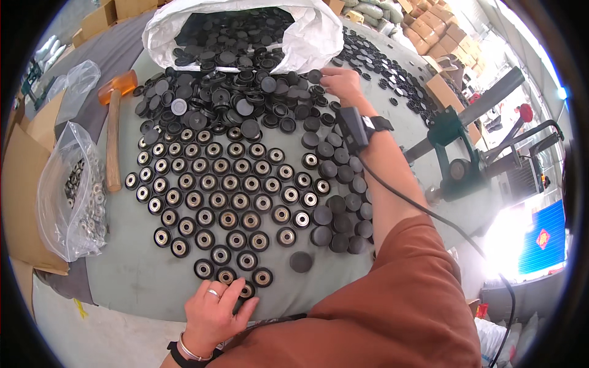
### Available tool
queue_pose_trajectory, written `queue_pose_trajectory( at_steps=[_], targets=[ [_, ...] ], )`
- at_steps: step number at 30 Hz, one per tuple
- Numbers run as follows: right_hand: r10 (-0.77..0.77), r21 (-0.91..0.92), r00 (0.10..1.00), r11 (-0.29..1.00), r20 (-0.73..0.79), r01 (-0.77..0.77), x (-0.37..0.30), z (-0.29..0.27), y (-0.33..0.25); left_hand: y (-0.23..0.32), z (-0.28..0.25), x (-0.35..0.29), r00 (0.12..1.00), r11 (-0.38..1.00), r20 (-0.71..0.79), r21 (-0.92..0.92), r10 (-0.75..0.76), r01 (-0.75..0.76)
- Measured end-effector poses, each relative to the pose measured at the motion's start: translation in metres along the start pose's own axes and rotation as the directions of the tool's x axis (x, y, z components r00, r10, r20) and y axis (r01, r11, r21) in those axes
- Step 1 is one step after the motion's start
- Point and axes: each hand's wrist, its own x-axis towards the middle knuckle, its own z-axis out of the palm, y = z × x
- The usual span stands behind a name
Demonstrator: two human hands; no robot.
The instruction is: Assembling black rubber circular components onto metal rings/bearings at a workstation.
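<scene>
My left hand (pixel 211 314), wearing a ring, is at the table's near edge. Its thumb and fingers close about a black wheel with a metal bearing centre (pixel 246 291), part of which they cover. Several more such bearing wheels (pixel 230 182) lie flat in rows beyond it. My right arm stretches to the far side, where my right hand (pixel 343 84) pinches a round black cap (pixel 315 76) at the edge of the heap. That heap of loose black caps (pixel 227 101) spills from a white sack (pixel 165 37).
A mallet (pixel 114 135) and a clear bag of small metal parts (pixel 73 190) lie at left beside a cardboard box (pixel 37 202). Plain-faced black caps (pixel 337 205) stand right of the wheels. A green press (pixel 454 156) is at right. A cable (pixel 429 211) trails from my right wrist.
</scene>
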Motion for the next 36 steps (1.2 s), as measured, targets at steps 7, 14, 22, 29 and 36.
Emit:
queue_pose_trajectory(
  at_steps=[7,14,22,29,36],
  targets=[
    [-0.022,0.041,0.990,0.999,0.142,0.016,-0.090,-0.033,-0.018,0.003,0.000,0.004,1.000,0.998,0.025,-0.059,0.008,-0.006],
    [-0.610,-0.454,0.778,0.656,0.151,0.602,-0.191,-0.021,-0.011,0.002,0.002,-0.002,1.000,0.999,-0.027,-0.039,0.006,-0.007],
    [-0.705,-0.589,0.636,0.380,0.315,0.713,-0.202,-0.006,0.000,0.001,0.002,-0.002,0.997,0.999,-0.074,-0.035,0.034,-0.037],
    [-0.716,-0.483,0.622,0.442,0.316,0.755,-0.197,-0.009,0.010,0.001,0.003,-0.001,0.997,0.999,-0.068,-0.041,0.031,-0.034],
    [-0.570,-0.415,0.595,0.427,0.566,0.803,-0.184,-0.020,-0.005,0.002,0.001,-0.002,1.000,0.999,-0.025,-0.055,-0.004,0.002]
  ],
)
